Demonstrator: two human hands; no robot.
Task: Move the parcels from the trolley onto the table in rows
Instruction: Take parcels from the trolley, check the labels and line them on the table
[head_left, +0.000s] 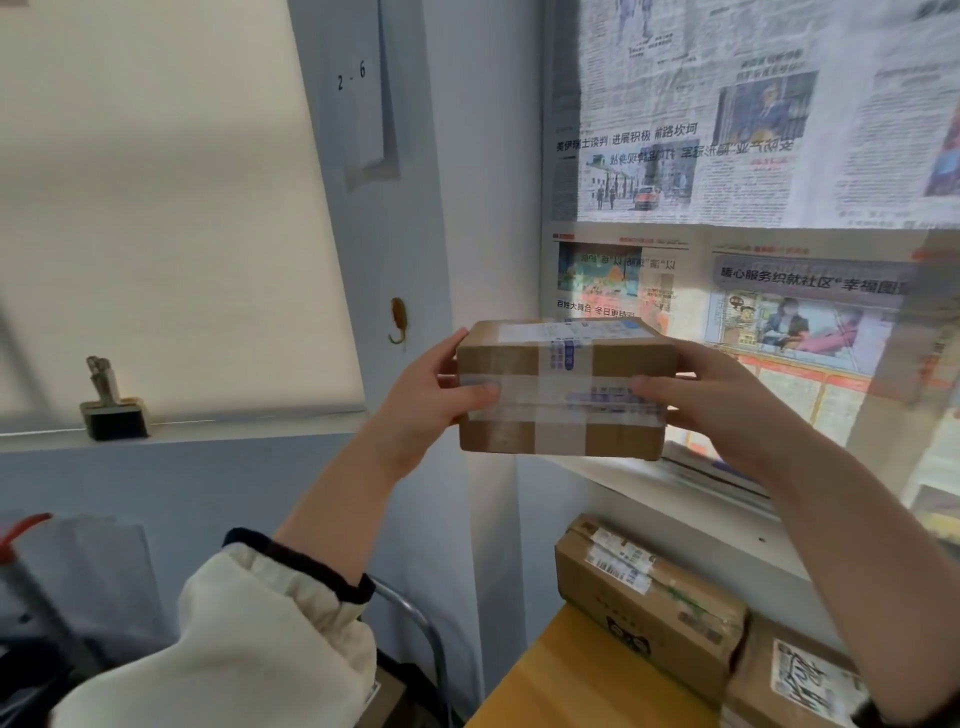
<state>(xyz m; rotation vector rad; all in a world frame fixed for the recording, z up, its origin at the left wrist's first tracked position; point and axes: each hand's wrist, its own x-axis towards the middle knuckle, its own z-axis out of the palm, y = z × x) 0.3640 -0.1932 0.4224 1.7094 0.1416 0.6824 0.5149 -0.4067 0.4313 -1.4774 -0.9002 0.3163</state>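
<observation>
- A small stamp-like object (111, 400) stands on the ledge at far left, well apart from the work; a curved metal bar (423, 631) low down may be the trolley's handle, though I cannot tell for sure.
- The left hand (431, 400) grips the left end of the parcel (563, 387); its fingers (478, 395) curl round the edge, thumb across the taped front, the rest hidden behind.
- The parcel, a taped brown box, is up in the air near the window sill, above the worktop (561, 675) and clear of it; not yet set down.
- The right hand (717, 405) holds the right end the same way; thumb on the tape, other fingers wrapped out of sight.
- Below right, a long box (649, 597) and a labelled box (795, 680) lie just beside each other on the worktop, against the wall.
- What could go wrong: glossy tape under both thumbs may let the parcel slip if the grip eases; lowering it from this height could knock the long box or catch the sill; set down crooked, it spoils the row; put too far left, it may overhang the worktop's edge and tip.
</observation>
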